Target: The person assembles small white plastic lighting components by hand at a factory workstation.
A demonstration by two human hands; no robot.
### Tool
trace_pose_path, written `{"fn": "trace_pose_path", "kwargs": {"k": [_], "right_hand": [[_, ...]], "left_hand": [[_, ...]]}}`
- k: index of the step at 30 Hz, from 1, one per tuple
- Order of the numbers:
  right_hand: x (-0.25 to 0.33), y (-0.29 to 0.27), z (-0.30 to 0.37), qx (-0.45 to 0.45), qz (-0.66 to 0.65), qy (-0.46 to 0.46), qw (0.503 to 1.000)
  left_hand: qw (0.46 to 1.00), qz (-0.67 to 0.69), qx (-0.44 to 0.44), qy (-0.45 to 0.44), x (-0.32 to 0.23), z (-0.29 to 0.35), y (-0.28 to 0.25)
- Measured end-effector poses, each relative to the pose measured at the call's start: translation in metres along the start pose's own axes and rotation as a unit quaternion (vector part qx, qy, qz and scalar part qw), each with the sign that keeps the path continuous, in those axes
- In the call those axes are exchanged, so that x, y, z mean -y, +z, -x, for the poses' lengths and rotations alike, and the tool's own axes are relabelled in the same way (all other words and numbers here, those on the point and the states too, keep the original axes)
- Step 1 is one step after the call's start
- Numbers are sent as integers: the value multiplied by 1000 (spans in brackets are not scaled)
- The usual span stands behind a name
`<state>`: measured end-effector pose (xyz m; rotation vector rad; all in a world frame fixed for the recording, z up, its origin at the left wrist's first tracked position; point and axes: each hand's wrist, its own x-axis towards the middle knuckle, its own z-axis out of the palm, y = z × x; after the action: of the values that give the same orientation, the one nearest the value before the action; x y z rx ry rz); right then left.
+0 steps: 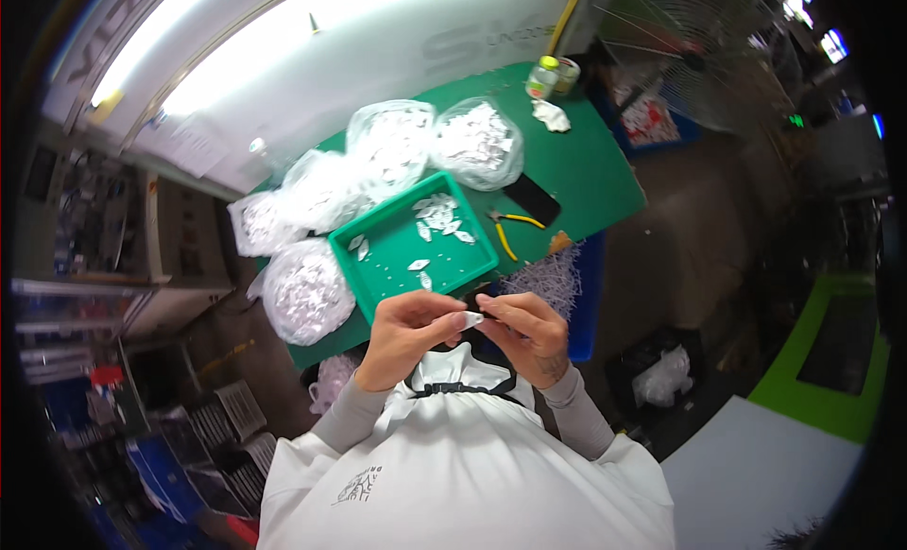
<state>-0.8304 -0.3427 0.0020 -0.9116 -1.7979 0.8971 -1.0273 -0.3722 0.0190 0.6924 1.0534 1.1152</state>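
Observation:
A small white plastic part (473, 318) is held up between my hands, just past the near edge of the green tray (351, 283). My left hand (406, 335) is closed, pinching the part between thumb and fingers. From the other side my right hand (531, 331) is closed too, its thumb and fingertips at the part's free end. Inside the tray lie a pile of pointed, flat white pieces (436, 210), a few separate ones and tiny white scraps.
Several clear bags of white pieces, including a round bag (308, 293), border the tray. Yellow-handled cutters (510, 231), a black phone (532, 200) and a jar (542, 77) are on the green table (590, 163). A blue bin (588, 295) holds thin white strips; a fan (694, 57) stands far right.

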Motion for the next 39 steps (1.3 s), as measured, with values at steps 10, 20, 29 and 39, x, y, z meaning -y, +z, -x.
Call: {"fn": "trace_pose_path", "kwargs": {"k": [10, 20, 29, 39], "right_hand": [[34, 59, -49, 80, -67, -58, 993], [45, 84, -75, 102, -69, -55, 991], [24, 93, -98, 151, -94, -47, 983], [10, 109, -113, 170, -71, -97, 978]], "left_hand": [[995, 28, 24, 92, -54, 23, -64], [993, 44, 50, 95, -73, 20, -101], [995, 74, 27, 56, -70, 3, -115], [994, 90, -40, 56, -64, 5, -122]]}}
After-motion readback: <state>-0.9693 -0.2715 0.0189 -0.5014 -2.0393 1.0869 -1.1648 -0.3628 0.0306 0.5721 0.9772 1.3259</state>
